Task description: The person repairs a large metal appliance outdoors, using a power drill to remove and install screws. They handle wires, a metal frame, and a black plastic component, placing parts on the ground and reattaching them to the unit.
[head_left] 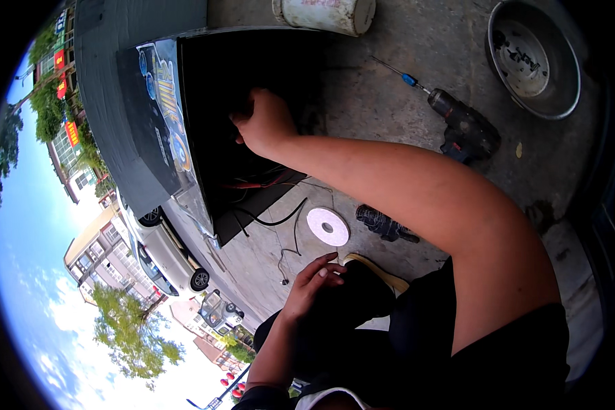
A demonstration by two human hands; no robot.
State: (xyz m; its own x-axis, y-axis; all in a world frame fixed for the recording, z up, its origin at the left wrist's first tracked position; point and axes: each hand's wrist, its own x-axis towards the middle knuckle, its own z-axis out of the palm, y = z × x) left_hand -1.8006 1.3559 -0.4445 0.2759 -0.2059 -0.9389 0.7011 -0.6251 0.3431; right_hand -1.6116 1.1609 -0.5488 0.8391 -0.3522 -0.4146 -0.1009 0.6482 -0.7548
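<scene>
My right hand (265,124) reaches into the dark opening of a large black box (201,198), its fingers curled together. Whatever they may hold is lost in the shadow. Red and black wires (253,184) lie in the lower part of the opening, below that hand. Above my knee, my left hand (316,279) is held with its fingers apart and nothing in them. Close by, a white roll of tape (328,227) lies flat on the concrete. A loose black cable (273,222) comes out from the box's edge beside it.
A cordless drill (468,123) with a long blue-collared bit (408,79) lies on the ground beyond my right forearm. Near it stand a metal basin (567,75) with small dark pieces and a whitish bucket (331,15). A dark ridged object (383,222) lies beside my shoe (379,273).
</scene>
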